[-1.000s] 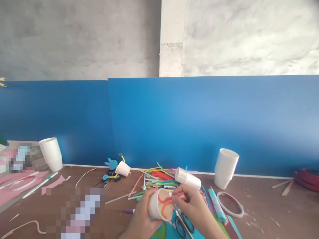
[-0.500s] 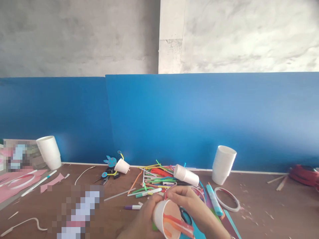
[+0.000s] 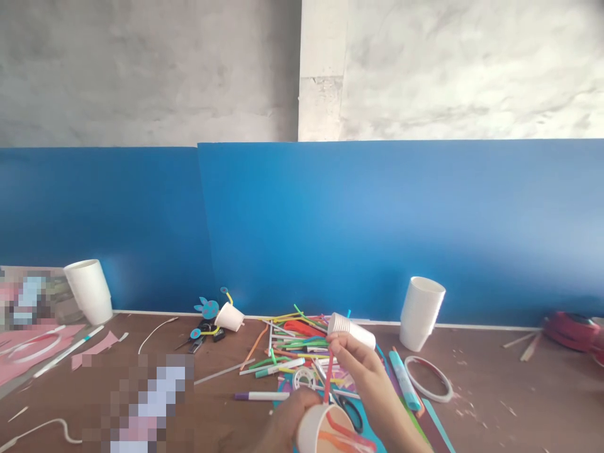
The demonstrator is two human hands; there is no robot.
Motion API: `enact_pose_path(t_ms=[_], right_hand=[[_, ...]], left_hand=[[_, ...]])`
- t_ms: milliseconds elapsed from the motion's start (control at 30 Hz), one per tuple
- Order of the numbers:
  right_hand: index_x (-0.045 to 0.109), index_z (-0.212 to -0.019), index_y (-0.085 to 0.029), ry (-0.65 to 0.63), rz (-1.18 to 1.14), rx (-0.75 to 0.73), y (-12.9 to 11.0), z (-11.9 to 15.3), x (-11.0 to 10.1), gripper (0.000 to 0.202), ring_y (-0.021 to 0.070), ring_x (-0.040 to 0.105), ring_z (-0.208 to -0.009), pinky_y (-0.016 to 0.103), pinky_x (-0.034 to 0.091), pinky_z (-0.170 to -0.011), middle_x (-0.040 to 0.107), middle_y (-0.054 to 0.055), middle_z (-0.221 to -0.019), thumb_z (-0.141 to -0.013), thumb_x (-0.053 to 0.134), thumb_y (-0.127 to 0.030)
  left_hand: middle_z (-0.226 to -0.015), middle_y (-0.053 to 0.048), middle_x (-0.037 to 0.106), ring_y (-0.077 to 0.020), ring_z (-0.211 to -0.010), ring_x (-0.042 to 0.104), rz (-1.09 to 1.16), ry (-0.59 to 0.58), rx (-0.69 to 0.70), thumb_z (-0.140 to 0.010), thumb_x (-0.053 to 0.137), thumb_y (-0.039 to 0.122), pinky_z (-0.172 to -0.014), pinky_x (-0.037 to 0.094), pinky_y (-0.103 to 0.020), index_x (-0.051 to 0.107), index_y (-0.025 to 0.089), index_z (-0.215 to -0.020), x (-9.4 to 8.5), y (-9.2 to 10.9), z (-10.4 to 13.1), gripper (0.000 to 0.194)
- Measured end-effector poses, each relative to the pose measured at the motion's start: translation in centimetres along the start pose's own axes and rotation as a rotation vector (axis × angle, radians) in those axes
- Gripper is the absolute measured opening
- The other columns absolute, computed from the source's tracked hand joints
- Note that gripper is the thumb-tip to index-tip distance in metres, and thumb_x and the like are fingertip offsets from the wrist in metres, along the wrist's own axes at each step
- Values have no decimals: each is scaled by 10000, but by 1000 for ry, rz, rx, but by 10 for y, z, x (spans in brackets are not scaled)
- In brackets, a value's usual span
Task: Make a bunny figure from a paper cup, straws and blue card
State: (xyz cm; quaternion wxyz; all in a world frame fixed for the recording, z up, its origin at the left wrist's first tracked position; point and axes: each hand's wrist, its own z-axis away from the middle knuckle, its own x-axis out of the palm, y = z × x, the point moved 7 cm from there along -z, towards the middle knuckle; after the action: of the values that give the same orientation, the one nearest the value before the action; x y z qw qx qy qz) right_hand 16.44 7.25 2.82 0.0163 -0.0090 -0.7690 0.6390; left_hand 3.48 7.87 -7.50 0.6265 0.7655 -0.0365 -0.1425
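At the bottom centre my left hand (image 3: 290,418) is closed around a white paper cup (image 3: 306,431), its mouth partly cut off by the frame edge. Orange and red straws (image 3: 346,434) lie inside the cup. My right hand (image 3: 361,371) pinches the upper end of a red straw (image 3: 328,380), which stands up from the far side of the cup. Whether it passes through the cup wall I cannot tell. Just beyond the cup are dark-handled scissors (image 3: 352,415), a white tape roll (image 3: 304,379) and a purple-capped marker (image 3: 262,396).
Several coloured straws (image 3: 287,343) are heaped behind my hands, beside a toppled cup stack (image 3: 352,330). Upright cup stacks (image 3: 421,314) stand right and far left. A small cup figure (image 3: 230,317) leans by the blue panel (image 3: 353,233). A teal marker (image 3: 404,380) and white ring (image 3: 429,379) lie right.
My right hand has risen away from the cup, and the red straw now shows as a long upright length. The cup has shifted slightly down and right, uncovering the tape roll.
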Motion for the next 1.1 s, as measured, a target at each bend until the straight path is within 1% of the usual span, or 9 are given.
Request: enact_pose_path(t_ms=[100, 167, 233, 300, 400, 500, 633, 767, 1100], right_hand=[[658, -820, -196, -34, 39, -7, -1, -5, -6, 391, 236, 580, -859, 302, 466, -747, 652, 44, -847, -737, 614, -576], [650, -925, -202, -24, 88, -7, -3, -6, -12, 434, 231, 587, -844, 310, 465, -733, 655, 50, -847, -781, 550, -599], [636, -889, -196, -53, 165, -17, -6, -5, -12, 439, 198, 568, -758, 297, 446, -685, 627, 36, -773, -831, 471, -599], [603, -745, -182, -158, 246, -16, -8, -1, -6, 441, 164, 516, -655, 276, 409, -611, 560, 9, -660, -844, 452, -585], [596, -703, -178, -230, 371, 9, -6, 5, 3, 310, 145, 472, -614, 255, 368, -553, 515, -11, -626, -773, 591, -480], [620, -817, -191, -163, 439, 3, -6, 8, 3, 175, 154, 500, -663, 248, 391, -576, 557, -6, -705, -741, 621, -349], [624, -849, -182, -257, 361, 12, -6, 10, 10, 256, 183, 561, -761, 269, 441, -662, 628, 26, -785, -821, 526, -417], [645, -735, -175, -408, 442, 68, 1, 14, 19, 262, 168, 549, -705, 260, 398, -629, 616, 6, -707, -820, 531, -395], [622, -590, -163, -365, 364, 121, 13, 3, 6, 247, 150, 524, -598, 257, 370, -579, 603, 6, -581, -748, 557, -341]], left_hand=[[-714, -90, 681, -285, -644, 663, -21, -66, 114, -728, 590, 568, -605, 537, -435, 688, 169, -879, -1, 14, 5, 437], [-1072, -116, 661, -337, -982, 626, -31, -27, 193, -556, 778, 472, -861, 492, -466, 587, 199, -1151, -14, 28, 13, 682], [-1298, -145, 523, -348, -1206, 485, -85, 44, 280, -612, 764, 365, -1014, 380, -470, 470, 199, -1276, -28, 41, 20, 745], [-1353, -160, 455, -341, -1282, 404, -139, 121, 322, -702, 701, 309, -1054, 331, -472, 413, 189, -1309, -38, 48, 24, 682], [-1328, -155, 458, -321, -1279, 408, -158, 176, 329, -772, 642, 307, -1044, 349, -461, 390, 190, -1293, -41, 50, 24, 590], [-1291, -146, 488, -302, -1224, 467, -106, 234, 325, -786, 629, 365, -1008, 392, -437, 384, 191, -1265, -42, 46, 22, 565], [-1214, -128, 557, -292, -1123, 550, -40, 406, 269, -723, 678, 453, -914, 465, -386, 411, 198, -1236, -50, 39, 24, 632], [-1159, -110, 593, -277, -1070, 583, -17, 461, 232, -672, 711, 449, -883, 484, -355, 439, 199, -1199, -51, 41, 26, 644], [-1110, -99, 621, -238, -951, 635, 123, 572, 152, -715, 674, 378, -811, 516, -337, 400, 201, -1198, -61, 39, 26, 583]])
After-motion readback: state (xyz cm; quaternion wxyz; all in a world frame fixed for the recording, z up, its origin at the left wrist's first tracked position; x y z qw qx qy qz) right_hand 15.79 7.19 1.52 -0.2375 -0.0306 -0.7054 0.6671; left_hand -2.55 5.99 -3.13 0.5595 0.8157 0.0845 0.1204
